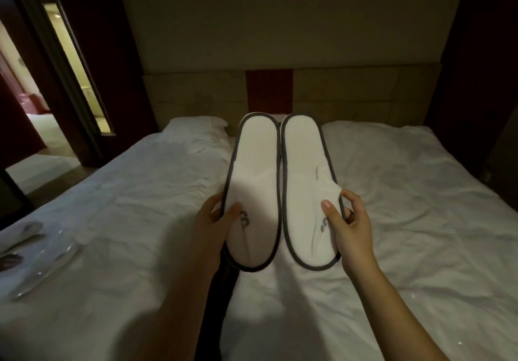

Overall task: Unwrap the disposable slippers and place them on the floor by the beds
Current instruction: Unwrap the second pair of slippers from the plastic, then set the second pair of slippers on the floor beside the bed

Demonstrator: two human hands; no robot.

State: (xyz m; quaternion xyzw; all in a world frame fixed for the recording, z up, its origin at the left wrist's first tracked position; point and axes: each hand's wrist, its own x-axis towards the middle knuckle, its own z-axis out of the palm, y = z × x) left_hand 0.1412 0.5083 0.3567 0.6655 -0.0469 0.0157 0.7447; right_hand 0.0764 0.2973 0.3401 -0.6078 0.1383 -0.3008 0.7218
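My left hand point(213, 217) has its grip pinched on the left slipper point(253, 189) and my right hand point(346, 217) pinches the right slipper point(307, 189), both unwrapped, side by side, almost touching, raised over the gap between two beds point(420, 192).

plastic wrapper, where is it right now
In the head view the plastic wrapper lies on the left bed, near its left edge, left of the left hand.
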